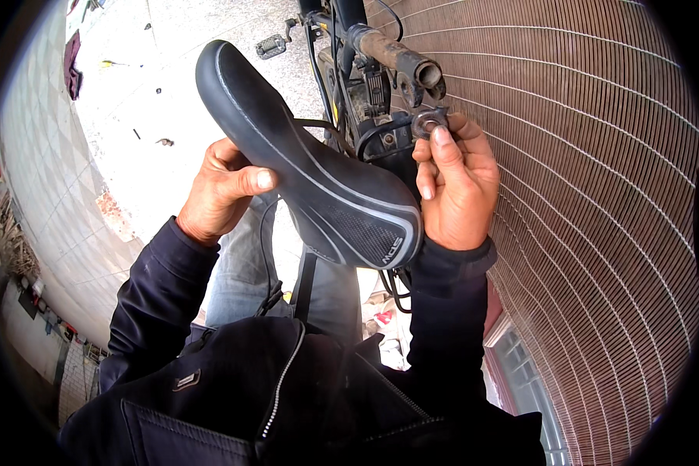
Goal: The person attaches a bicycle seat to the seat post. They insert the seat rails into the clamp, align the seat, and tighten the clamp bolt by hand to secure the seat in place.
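My left hand point(229, 189) grips a black bicycle saddle point(311, 167) near its narrow middle, thumb on top and fingers underneath. The saddle is tilted, its nose toward the far left and its wide rear toward me on the right. Between the thumb and fingers of my right hand point(460, 180) is a small round dark metal piece point(427, 123), like a clamp washer. That hand is just below the open end of a rusty, dirty seat tube point(400, 58) on a bicycle. What lies under the saddle is mostly hidden.
The bicycle's dark frame point(349, 85) and a pedal point(271, 46) stand ahead, with cables looping beside the saddle. A brown slatted screen point(575, 155) curves along the right side. Small scraps and a dark cloth point(72, 65) lie on the pale floor point(155, 85) at left.
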{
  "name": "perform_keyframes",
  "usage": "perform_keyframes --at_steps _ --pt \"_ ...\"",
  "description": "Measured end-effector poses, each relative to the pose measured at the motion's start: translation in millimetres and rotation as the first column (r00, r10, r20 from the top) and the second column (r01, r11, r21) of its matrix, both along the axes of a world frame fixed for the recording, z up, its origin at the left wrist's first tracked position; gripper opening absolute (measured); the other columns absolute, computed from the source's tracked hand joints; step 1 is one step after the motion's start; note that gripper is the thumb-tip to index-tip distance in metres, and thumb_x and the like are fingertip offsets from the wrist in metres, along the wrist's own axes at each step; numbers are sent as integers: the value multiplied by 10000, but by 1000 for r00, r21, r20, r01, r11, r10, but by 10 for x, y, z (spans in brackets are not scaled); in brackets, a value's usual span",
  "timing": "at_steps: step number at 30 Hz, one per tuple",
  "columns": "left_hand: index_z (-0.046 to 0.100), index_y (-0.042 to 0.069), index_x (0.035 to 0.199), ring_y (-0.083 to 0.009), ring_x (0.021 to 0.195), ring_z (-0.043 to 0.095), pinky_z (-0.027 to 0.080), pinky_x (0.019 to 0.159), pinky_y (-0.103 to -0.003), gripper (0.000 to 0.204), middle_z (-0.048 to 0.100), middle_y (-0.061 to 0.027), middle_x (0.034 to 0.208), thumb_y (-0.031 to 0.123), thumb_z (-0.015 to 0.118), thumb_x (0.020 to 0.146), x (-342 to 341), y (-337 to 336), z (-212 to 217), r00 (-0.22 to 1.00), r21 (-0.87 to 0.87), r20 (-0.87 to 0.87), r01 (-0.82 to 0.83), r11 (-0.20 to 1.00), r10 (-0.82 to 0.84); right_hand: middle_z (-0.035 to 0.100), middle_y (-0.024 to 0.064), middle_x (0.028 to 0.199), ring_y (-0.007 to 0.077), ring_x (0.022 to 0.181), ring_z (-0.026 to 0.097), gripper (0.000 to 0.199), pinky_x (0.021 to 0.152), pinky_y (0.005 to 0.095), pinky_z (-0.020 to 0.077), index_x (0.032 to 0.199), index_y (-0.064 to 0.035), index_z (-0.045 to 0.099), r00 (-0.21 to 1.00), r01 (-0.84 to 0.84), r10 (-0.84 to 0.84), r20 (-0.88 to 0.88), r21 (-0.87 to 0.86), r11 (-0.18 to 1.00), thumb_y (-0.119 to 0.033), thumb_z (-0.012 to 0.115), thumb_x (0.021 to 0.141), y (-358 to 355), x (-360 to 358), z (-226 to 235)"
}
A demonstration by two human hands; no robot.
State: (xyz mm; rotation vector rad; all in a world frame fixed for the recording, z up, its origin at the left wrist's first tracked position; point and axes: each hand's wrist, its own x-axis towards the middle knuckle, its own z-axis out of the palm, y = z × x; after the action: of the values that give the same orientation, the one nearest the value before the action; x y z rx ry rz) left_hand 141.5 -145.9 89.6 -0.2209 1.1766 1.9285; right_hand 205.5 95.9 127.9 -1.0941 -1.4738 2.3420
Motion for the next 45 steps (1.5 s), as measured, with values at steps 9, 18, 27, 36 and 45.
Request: perform_keyframes --at_steps 9,18,27,36,45 --pt "637 45 1138 -186 968 616 462 922 -348 457 676 -63 1031 172 797 729 -45 -33 -42 1000 -32 -8 -11 999 10 629 108 863 118 676 638 149 471 197 513 1011 26 532 997 73 -56 -59 353 933 26 604 880 -119 -128 -137" --pt "638 37 1128 -182 975 611 457 925 -345 431 674 -61 1028 151 785 740 -70 -70 -47 1000 -43 -15 -10 999 9 566 89 995 126 720 619 180 511 217 526 956 9 549 985 136 -63 -163 490 861 78 650 824 -102 -142 -372" --pt "636 27 1125 -180 966 616 465 915 -336 433 678 -70 1027 156 784 739 -51 -46 -44 1000 -34 -4 -10 999 10 555 38 881 82 646 554 168 515 213 485 912 4 609 999 53 -41 -34 601 797 51 714 788 -84 -107 -244" --pt "645 34 1105 -179 944 619 478 895 -343 426 678 -66 1006 191 792 737 -38 -36 -35 1000 -24 -26 -5 1000 4 599 22 773 68 586 559 173 516 192 468 938 7 627 994 -55 -13 105 615 786 22 723 796 19 -207 -25" --pt "640 33 1109 -177 930 622 492 877 -347 416 675 -68 1004 180 784 747 -30 -11 -17 999 2 -28 -29 1000 29 614 44 720 49 542 531 129 462 178 404 951 17 589 998 -34 -3 67 541 840 8 666 849 -48 -200 33"
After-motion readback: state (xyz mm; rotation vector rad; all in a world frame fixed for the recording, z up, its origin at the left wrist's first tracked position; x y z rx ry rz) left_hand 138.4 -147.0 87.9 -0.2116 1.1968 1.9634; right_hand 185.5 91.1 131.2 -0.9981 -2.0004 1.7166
